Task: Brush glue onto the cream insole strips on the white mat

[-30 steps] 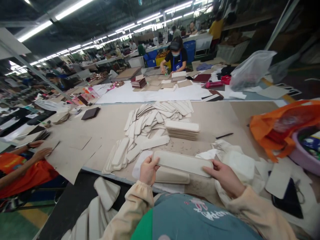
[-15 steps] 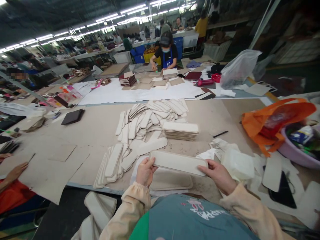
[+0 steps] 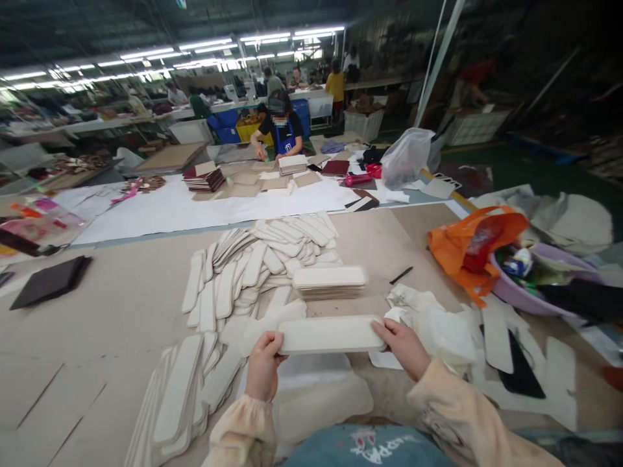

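A long off-white strip with rounded corners (image 3: 328, 335) is stretched level between my two hands, above the table. My left hand (image 3: 264, 363) pinches its left end, thumb on top. At the other end, my right hand (image 3: 403, 345) grips the right corner between thumb and fingers. Just beyond the strip stands a neat stack of similar strips (image 3: 331, 280). A loose heap of such strips (image 3: 253, 269) spreads to the left of that stack. Nearer on the left lies a fanned row of strips (image 3: 178, 389). Below the held strip, a pale sheet (image 3: 321, 395) rests on the table.
On the right are an orange bag (image 3: 462, 250), a purple basin (image 3: 530, 292) of odds and ends, and crumpled white wrapping (image 3: 438, 331). A black pen (image 3: 402, 275) lies near the stack. A co-worker (image 3: 280, 130) sits across the table; a dark folded piece (image 3: 51, 282) lies left.
The camera view has swung to the right. The held strip, tilted down to the right before, is now nearly level and closer to the neat stack; both hands keep their hold.
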Tool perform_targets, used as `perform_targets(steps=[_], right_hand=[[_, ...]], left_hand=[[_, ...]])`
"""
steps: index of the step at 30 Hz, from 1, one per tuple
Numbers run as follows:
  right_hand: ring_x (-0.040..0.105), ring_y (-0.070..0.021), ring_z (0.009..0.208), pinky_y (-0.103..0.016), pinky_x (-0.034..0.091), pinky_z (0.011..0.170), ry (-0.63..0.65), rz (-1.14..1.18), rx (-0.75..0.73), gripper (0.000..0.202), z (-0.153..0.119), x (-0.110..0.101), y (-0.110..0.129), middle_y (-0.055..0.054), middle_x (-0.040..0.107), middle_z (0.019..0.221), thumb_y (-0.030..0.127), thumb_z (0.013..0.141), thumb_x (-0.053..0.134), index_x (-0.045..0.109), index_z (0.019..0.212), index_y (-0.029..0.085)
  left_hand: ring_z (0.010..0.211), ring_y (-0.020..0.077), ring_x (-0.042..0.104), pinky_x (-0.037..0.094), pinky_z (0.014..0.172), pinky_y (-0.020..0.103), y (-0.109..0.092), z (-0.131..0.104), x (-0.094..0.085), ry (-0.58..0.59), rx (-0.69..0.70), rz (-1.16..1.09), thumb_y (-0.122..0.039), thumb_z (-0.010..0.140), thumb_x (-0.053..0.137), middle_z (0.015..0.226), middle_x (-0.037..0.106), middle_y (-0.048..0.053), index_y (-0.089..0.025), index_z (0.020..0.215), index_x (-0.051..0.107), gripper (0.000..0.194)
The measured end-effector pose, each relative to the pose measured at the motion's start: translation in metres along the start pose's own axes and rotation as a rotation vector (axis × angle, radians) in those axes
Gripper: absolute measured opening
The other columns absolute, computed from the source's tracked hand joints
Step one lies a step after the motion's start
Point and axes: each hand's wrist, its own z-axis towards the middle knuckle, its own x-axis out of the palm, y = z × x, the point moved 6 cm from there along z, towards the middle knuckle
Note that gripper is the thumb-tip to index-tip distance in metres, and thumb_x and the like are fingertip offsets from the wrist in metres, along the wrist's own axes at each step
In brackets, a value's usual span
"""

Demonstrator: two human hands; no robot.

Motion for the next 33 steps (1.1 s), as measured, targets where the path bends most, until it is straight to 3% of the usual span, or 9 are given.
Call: perform_targets(steps=[8,15,18,21,24,27,30,33], right_hand=[[0.047,-0.0138,0.053,-0.024,0.032,0.051,-0.287,-0.608,-0.219,0.049,0.094,-0.022,0.054,0.003,0.044,0.049,0.059,0.082,0.035,0.05,0.058,0.02],[0.05,-0.0145,0.057,-0.024,0.033,0.054,-0.384,-0.729,-0.194,0.042,0.158,-0.027,0.051,0.002,0.054,0.057,0.057,0.082,0.041,0.056,0.067,0.021],[0.056,-0.0186,0.068,-0.028,0.039,0.064,-0.385,-0.778,-0.172,0.037,0.167,-0.026,0.046,-0.003,0.062,0.071,0.052,0.083,0.044,0.062,0.081,0.02],[0.052,-0.0276,0.104,-0.037,0.038,0.089,-0.409,-0.909,-0.247,0.051,0.161,-0.022,0.052,-0.015,0.06,0.11,0.053,0.081,0.05,0.059,0.114,0.015],[0.027,-0.0322,0.131,-0.045,0.022,0.106,-0.245,-1.081,-0.4,0.089,0.153,-0.003,0.06,-0.016,0.036,0.141,0.061,0.069,0.062,0.033,0.141,0.016],[0.009,-0.0321,0.138,-0.052,0.01,0.109,0.053,-1.183,-0.449,0.116,0.154,0.02,0.062,-0.012,0.018,0.151,0.058,0.056,0.073,0.013,0.148,0.022],[0.008,-0.034,0.138,-0.056,0.005,0.108,0.222,-1.263,-0.377,0.125,0.165,0.033,0.06,-0.014,0.018,0.151,0.045,0.049,0.08,0.006,0.148,0.023],[0.024,-0.0345,0.132,-0.057,0.005,0.107,0.281,-1.309,-0.341,0.122,0.178,0.038,0.061,-0.017,0.033,0.143,0.03,0.051,0.078,0.005,0.148,0.022]], left_hand=[[0.052,0.0102,0.044,0.034,0.047,0.021,-0.031,0.1,0.047,0.031,0.184,0.381,-0.052,0.067,0.056,0.056,0.045,-0.005,-0.02,0.062,0.047,0.034],[0.056,0.0145,0.048,0.037,0.06,0.027,-0.051,0.148,0.075,-0.036,0.382,0.808,-0.047,0.072,0.055,0.054,0.049,-0.003,-0.02,0.061,0.051,0.029],[0.065,0.0194,0.055,0.041,0.067,0.031,-0.049,0.155,0.078,-0.057,0.422,0.945,-0.045,0.074,0.054,0.063,0.056,0.001,-0.019,0.07,0.057,0.027],[0.093,0.0276,0.057,0.042,0.083,0.039,-0.048,0.156,0.078,-0.086,0.487,1.043,-0.047,0.076,0.054,0.093,0.062,0.013,-0.013,0.099,0.06,0.041],[0.123,0.0341,0.041,0.034,0.099,0.048,-0.051,0.148,0.088,-0.023,0.703,1.256,-0.056,0.073,0.056,0.129,0.048,0.022,-0.01,0.13,0.043,0.074],[0.138,0.0384,0.016,0.019,0.106,0.059,-0.049,0.142,0.107,0.186,0.87,1.504,-0.063,0.062,0.065,0.147,0.029,0.019,-0.016,0.143,0.024,0.102],[0.139,0.0394,0.007,0.012,0.106,0.064,-0.046,0.145,0.123,0.39,0.849,1.631,-0.065,0.052,0.071,0.15,0.024,0.017,-0.018,0.145,0.017,0.117],[0.136,0.0394,0.019,0.01,0.104,0.067,-0.048,0.153,0.136,0.511,0.764,1.682,-0.062,0.054,0.071,0.144,0.034,0.019,-0.016,0.143,0.021,0.113]])
